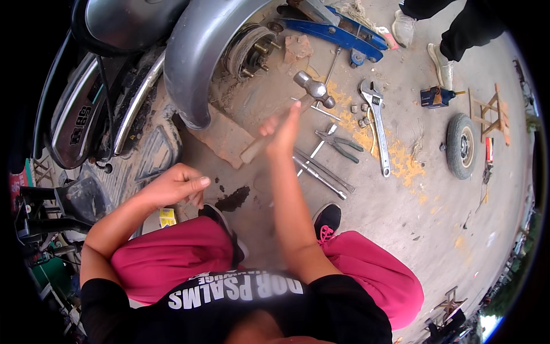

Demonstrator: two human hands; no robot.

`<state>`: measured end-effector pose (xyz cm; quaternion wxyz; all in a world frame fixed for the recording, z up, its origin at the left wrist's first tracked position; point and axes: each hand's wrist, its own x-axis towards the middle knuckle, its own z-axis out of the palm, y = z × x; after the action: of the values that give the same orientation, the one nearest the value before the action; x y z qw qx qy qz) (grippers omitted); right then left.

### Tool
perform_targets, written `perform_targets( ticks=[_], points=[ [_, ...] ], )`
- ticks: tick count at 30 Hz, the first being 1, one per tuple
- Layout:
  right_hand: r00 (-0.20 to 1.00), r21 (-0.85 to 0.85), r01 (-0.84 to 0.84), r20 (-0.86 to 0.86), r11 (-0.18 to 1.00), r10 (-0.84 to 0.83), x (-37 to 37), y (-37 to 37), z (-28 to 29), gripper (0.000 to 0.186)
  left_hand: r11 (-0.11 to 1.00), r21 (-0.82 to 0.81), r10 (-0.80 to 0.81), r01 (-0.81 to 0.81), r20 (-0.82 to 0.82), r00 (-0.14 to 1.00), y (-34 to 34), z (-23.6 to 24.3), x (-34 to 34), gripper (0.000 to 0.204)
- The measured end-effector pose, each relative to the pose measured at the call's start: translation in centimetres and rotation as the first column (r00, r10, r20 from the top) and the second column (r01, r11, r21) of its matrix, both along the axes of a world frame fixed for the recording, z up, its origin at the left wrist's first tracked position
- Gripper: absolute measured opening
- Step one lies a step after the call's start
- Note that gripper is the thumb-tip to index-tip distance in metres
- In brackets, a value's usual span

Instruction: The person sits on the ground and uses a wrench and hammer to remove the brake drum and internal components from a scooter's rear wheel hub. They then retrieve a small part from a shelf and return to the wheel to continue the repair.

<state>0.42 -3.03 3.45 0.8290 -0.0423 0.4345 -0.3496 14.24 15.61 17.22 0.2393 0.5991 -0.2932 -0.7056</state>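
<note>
My right hand grips the wooden handle of a ball-peen hammer, whose metal head is raised above the floor. The handle's butt end sticks out below the fist, and the hand is slightly blurred. Beyond the hammer, a wheel hub with studs shows under a grey fender. My left hand hangs over my left knee, its fingers loosely bent and the thumb stretched out; nothing shows in it. Right of the hammer lie pliers, a cross-shaped wrench and an adjustable wrench.
A blue floor jack stands near the hub. Several nuts lie beside the adjustable wrench. Farther right are a dark blue box, a small wheel and a wooden stool. Another person's shoes are at the upper right.
</note>
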Motion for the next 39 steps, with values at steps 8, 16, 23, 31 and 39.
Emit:
perform_targets(
  ticks=[8, 16, 23, 31, 39],
  points=[
    [0.989, -0.027, -0.102, 0.102, 0.994, 0.104, 3.5, 0.0, 0.5, 0.048, 0.989, 0.01, -0.149, 0.149, 0.126, 0.981, -1.6, -0.7, -1.1, 0.03],
    [0.943, -0.279, 0.312, -0.023, 0.908, -0.331, -2.9, -3.5, 3.3, 0.054, 0.999, -0.046, 0.011, -0.006, 0.108, 0.994, -0.1, -1.0, 0.9, 0.031],
    [0.988, -0.014, -0.149, 0.048, 0.989, 0.149, 2.8, 0.5, -0.5, 0.047, 0.931, 0.087, -0.363, 0.354, 0.147, 0.92, 1.6, -0.3, 0.5, 0.031],
    [0.934, -0.206, -0.271, -0.294, 0.94, 0.204, -2.3, -1.9, -2.7, 0.041, 0.959, 0.003, -0.281, 0.283, 0.13, 0.951, -0.6, -0.1, -2.4, 0.037],
    [-0.078, 0.078, -0.997, -0.981, 0.007, -0.176, -7.0, -2.8, -8.6, 0.034, 1.0, -0.013, -0.018, 0.018, 0.017, 1.0, -3.7, -2.8, -5.0, 0.038]
  ],
)
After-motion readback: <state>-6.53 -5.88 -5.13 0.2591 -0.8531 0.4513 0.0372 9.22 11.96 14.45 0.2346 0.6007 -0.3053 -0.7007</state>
